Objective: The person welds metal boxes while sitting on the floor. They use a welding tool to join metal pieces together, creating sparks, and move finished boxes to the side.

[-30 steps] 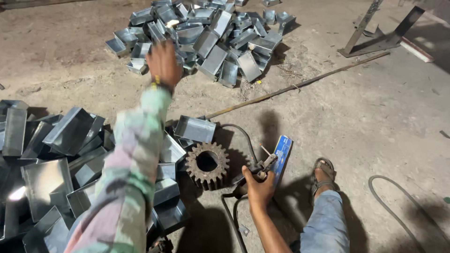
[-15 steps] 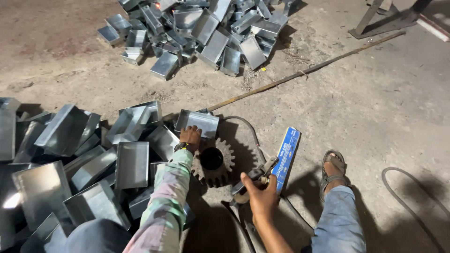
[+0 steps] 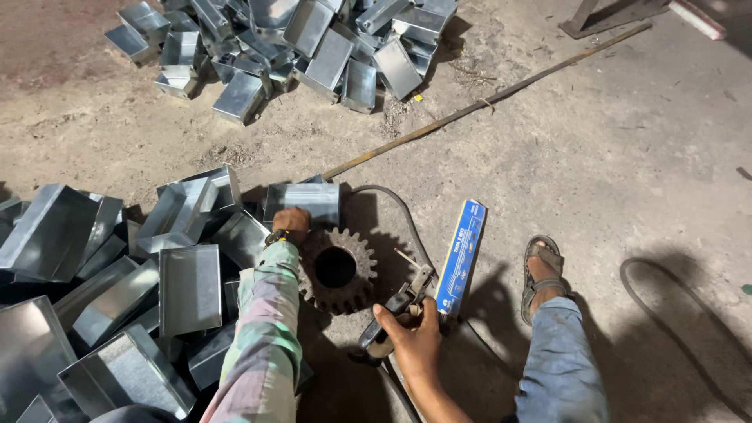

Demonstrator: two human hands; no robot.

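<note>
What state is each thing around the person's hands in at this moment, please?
Left hand: resting on a metal box.
Right hand: gripping the electrode holder.
Gear: flat on the floor.
Blue carton: lying beside the holder.
Rod: lying on the floor.

Shiny sheet-metal boxes [image 3: 189, 287], a dull rusty steel gear [image 3: 335, 269], rough dusty floor [image 3: 611, 157].

Open dirt floor [image 3: 627, 157] across the right and upper right of the frame, crossed only by a thin rod [image 3: 486, 102] running diagonally and a hose [image 3: 674, 329] curling at lower right. Blocked at left and lower left by heaped metal trays [image 3: 117, 274], at top centre by a second tray pile [image 3: 298, 47]. Tight at centre: gear [image 3: 337, 269], blue box [image 3: 460, 254], sandalled foot [image 3: 542, 274].
</note>
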